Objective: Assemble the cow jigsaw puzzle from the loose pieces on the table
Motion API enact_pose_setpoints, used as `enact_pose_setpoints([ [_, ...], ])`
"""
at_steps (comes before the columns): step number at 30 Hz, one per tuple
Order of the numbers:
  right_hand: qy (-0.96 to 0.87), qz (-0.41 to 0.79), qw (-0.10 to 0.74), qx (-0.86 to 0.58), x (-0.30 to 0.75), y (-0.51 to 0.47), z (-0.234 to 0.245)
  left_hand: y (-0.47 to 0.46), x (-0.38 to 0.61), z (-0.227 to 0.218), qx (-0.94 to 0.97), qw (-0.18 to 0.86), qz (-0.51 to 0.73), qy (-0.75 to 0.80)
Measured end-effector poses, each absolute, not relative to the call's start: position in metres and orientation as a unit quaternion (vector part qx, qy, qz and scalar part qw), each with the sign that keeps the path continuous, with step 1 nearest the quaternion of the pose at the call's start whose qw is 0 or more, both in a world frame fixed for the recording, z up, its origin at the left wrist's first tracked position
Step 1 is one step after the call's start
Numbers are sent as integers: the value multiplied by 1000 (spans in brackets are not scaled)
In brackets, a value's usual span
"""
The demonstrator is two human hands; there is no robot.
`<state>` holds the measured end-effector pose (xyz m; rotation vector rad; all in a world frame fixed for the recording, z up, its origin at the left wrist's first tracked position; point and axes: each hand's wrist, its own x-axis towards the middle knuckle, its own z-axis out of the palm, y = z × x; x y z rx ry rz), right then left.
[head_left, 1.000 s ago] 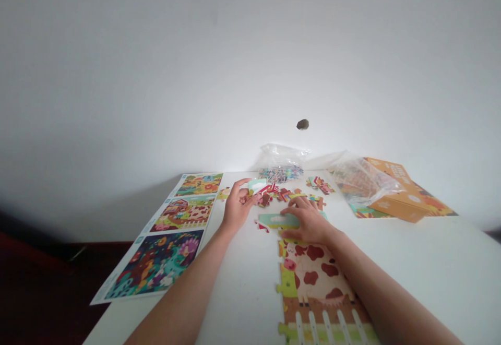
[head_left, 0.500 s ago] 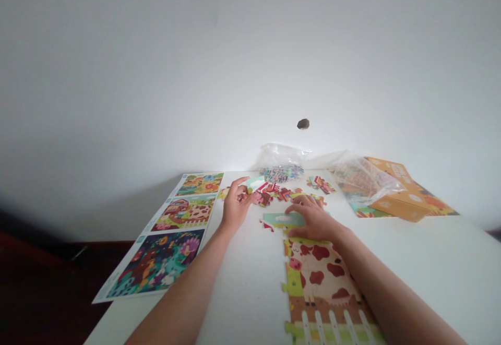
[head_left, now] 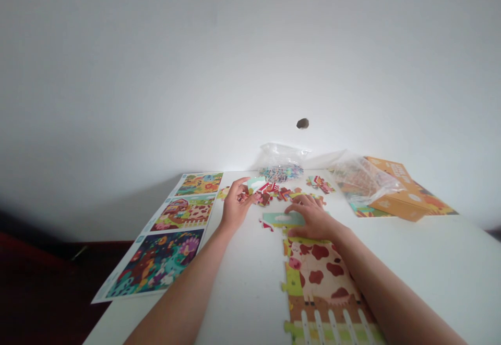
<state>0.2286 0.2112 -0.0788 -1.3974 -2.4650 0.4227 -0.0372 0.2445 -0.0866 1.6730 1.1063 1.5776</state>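
My left hand [head_left: 235, 205] is closed on a jigsaw piece [head_left: 256, 183] with pale blue-green sky, a white cloud and a red part, raised over loose pieces. My right hand [head_left: 311, 217] rests on the top of a partly joined jigsaw puzzle [head_left: 319, 272], thumb and index finger apart. The puzzle shows a brown-spotted cow above a white fence; a sky strip [head_left: 276, 219] runs along its top, partly under my right hand. A small red-and-white piece [head_left: 266, 225] sits at the strip's left end. Several loose red and brown pieces [head_left: 284, 193] lie between my hands.
A printed sheet with three pictures [head_left: 182, 214] lies at the left. Against the wall stands a clear bag of small pieces [head_left: 282, 170]. To the right are another clear bag [head_left: 362, 178], an orange box [head_left: 407, 199] and joined pieces [head_left: 321, 184].
The jigsaw piece in my left hand has tilted slightly, and the fingers have shifted a little. My right hand stays in place on the puzzle.
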Motion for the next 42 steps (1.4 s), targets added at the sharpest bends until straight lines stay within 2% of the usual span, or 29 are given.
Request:
enact_pose_setpoints([
  [12, -857, 128, 154, -475, 229, 211, -81, 247, -46, -92, 649, 241, 574, 437],
  [17, -859, 127, 162, -468, 230, 212, -83, 246, -57, -77, 692, 112, 514, 494],
  [20, -859, 125, 163, -469, 229, 213, -83, 246, -62, -60, 742, 24, 474, 473],
  [23, -859, 123, 163, -470, 228, 213, -83, 242, -71, -60, 780, -7, 433, 453],
  [30, -863, 111, 166, -465, 226, 212, -82, 226, -100, -102, 792, 25, 363, 491],
  [42, -853, 109, 172, -481, 220, 209, -81, 228, -94, -105, 811, 35, 311, 494],
])
